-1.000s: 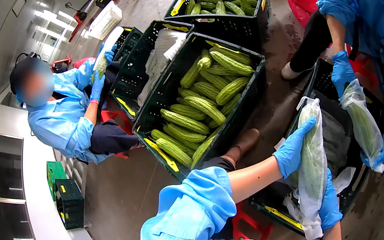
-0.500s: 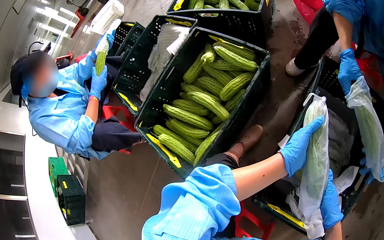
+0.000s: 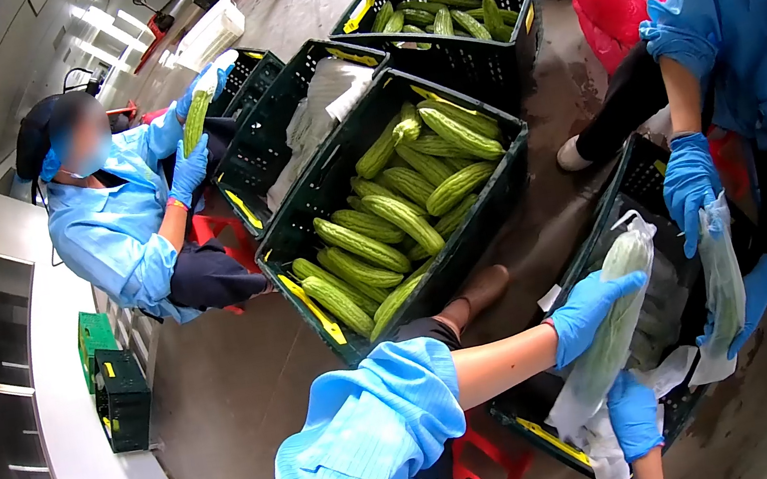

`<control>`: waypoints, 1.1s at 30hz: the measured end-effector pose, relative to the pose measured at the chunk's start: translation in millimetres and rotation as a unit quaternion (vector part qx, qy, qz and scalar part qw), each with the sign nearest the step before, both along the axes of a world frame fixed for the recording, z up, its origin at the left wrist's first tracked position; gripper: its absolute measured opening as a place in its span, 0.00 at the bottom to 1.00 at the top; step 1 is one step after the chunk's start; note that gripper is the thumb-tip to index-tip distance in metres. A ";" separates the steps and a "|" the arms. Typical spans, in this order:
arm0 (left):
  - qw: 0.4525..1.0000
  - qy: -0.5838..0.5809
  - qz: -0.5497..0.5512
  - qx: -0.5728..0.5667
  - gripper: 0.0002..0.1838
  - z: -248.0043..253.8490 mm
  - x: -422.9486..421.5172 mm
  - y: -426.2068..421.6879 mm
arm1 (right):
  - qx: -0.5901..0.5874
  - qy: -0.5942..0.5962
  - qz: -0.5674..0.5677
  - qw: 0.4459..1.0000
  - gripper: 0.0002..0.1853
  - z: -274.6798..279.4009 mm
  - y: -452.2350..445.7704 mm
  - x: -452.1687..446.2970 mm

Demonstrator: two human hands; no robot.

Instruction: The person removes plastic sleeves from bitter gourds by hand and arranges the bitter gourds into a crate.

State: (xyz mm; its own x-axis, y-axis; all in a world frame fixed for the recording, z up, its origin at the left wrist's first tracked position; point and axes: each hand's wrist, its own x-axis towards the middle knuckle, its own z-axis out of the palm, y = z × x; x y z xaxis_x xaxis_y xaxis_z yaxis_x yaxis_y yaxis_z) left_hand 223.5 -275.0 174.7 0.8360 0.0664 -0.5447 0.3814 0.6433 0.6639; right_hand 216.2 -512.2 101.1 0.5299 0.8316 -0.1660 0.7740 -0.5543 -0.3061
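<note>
A long green bitter melon [image 3: 613,328] lies slantwise inside a white translucent bag over the near right crate. My left hand [image 3: 591,314], in a blue glove, is closed around its upper part from the left. Lower down, my right hand [image 3: 634,416], also blue-gloved, is closed against the underside of the bag's lower end; its fingertips are partly hidden behind the bag. Beneath both hands, more bagged produce and white wrapping [image 3: 671,368] lie in the dark crate [image 3: 559,437].
A dark crate [image 3: 517,178] full of bitter melons stands ahead; another crate with melons [image 3: 485,55] is behind it. At right, a co-worker's gloved hands [image 3: 692,183] hold a bagged melon [image 3: 723,279]. At left, a seated co-worker [image 3: 124,237] holds a melon [image 3: 196,119].
The bagged bitter melon in my hands has tilted, its lower end swinging left. The co-worker at right has changed grip on the bag's top. The view has shifted slightly.
</note>
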 end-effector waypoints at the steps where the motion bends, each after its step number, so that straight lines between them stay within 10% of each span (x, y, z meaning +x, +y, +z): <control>1: 0.998 -0.012 -0.023 0.059 0.28 -1.6 -0.2 -1.1 | 0.008 0.011 -0.015 1.000 0.14 10.9 7.3 -0.1; 6: 0.955 -0.054 -0.054 0.286 0.33 18.4 -4.0 -11.6 | -0.021 0.044 0.031 0.998 0.20 -11.7 -8.5 -18.9; 33: 0.857 -0.123 -0.224 0.447 0.40 27.5 -18.2 -27.5 | -0.054 0.092 0.004 0.994 0.18 5.6 1.5 -8.0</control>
State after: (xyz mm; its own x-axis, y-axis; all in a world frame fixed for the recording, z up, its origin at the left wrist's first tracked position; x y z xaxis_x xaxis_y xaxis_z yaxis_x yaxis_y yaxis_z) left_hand 205.3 -302.5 202.2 0.9690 0.0080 -0.2470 0.2350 -0.3394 0.9108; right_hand 208.2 -510.8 106.7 0.4764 0.8072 -0.3484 0.7148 -0.5864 -0.3811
